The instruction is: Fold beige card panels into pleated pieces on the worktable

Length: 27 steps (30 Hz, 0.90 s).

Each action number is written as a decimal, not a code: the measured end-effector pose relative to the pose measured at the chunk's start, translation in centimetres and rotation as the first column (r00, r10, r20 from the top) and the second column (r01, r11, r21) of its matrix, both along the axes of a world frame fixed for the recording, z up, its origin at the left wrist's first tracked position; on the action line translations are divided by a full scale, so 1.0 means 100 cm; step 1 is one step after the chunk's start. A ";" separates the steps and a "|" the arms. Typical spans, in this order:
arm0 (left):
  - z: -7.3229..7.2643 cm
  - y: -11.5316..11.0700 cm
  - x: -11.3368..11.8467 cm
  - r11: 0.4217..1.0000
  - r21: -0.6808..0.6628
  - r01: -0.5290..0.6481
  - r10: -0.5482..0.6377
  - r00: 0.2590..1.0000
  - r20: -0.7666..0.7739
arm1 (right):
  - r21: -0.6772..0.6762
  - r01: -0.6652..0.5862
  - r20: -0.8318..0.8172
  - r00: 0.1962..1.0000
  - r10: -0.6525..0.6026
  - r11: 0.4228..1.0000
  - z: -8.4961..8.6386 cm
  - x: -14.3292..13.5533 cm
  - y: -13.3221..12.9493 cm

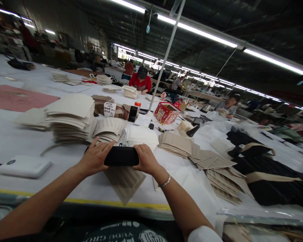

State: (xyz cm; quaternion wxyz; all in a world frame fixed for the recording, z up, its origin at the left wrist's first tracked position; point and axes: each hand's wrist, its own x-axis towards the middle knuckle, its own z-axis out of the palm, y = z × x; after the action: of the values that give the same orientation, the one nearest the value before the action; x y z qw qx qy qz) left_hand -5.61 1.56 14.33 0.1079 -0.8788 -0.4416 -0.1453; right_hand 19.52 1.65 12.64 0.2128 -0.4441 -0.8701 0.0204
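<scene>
Fingers (142,151) on phone (121,156), long axis sideways

Red patterned box (164,115) near slanting pole (166,55)

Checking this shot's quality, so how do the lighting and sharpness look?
Head view, top: ceiling lights glare white under a dark roof. Head view, sides: the pink sheet and black cloth look soft. Head view, centre: the black device is sharper.

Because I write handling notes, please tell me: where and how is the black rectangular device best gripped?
Likely by its short ends, left hand from the left, right hand from the right: the black rectangular device is long and narrow, held sideways between both hands.
</scene>
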 end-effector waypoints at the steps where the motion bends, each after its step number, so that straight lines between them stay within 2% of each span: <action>1: 0.000 0.000 0.000 1.000 -0.009 -0.004 0.004 1.000 -0.002 | -0.001 0.000 0.001 1.000 0.000 1.000 0.000 0.000 0.000; 5: 0.002 0.001 -0.003 0.998 -0.066 -0.021 0.021 1.000 0.004 | -0.024 -0.008 -0.011 1.000 0.008 1.000 -0.001 0.000 0.002; 9: 0.001 0.010 -0.018 0.993 -0.113 -0.035 0.042 0.997 0.060 | -0.061 0.009 -0.063 0.998 -0.013 0.998 -0.003 0.005 0.006; 15: 0.000 0.020 -0.039 0.985 -0.169 0.043 -0.016 0.987 0.162 | -0.138 0.019 -0.097 0.995 -0.033 0.990 -0.007 0.012 0.008; 27: -0.003 0.015 -0.031 0.985 -0.131 0.113 -0.066 0.944 0.322 | -0.175 -0.020 -0.186 0.982 -0.013 0.984 -0.022 0.022 0.007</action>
State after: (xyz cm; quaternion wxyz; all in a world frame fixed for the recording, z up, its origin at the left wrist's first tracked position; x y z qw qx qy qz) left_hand -8.67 3.09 14.06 -0.0365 -0.8688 -0.4222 -0.2561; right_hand 21.72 2.32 10.49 0.2533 -0.4557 -0.8419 0.1391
